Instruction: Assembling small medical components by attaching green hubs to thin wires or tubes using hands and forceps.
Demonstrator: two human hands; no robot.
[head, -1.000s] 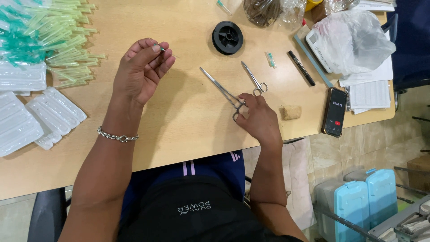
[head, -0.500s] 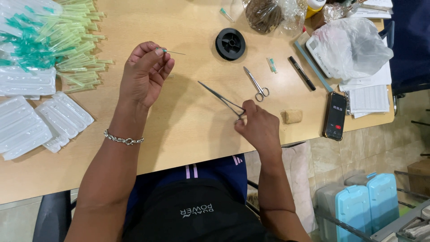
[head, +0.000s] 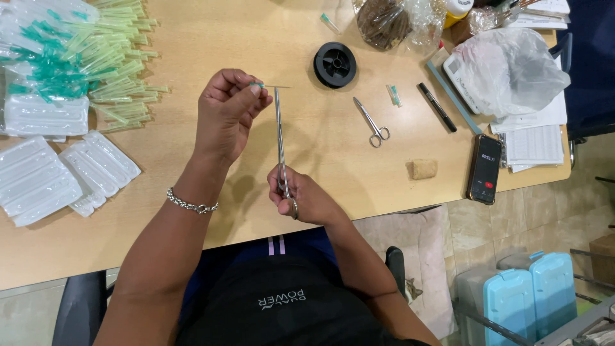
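Over the table (head: 192, 211), beside a pile of green capped needles (head: 96, 64) and clear trays (head: 57, 173): looks like the step of bringing tool to needle. Left hand (head: 224, 115) raised, fingertips pinched shut on the green hub of a needle (head: 274, 86), shaft pointing right. Right hand (head: 301, 195) nearer the body, fingers closed through the rings of the forceps (head: 280, 138), tip up at the shaft; touching or not, cannot tell, nor whether the tips are parted. Calls for a steady left hand and fine aim at the thin shaft. Scissors (head: 373, 123) lying apart.
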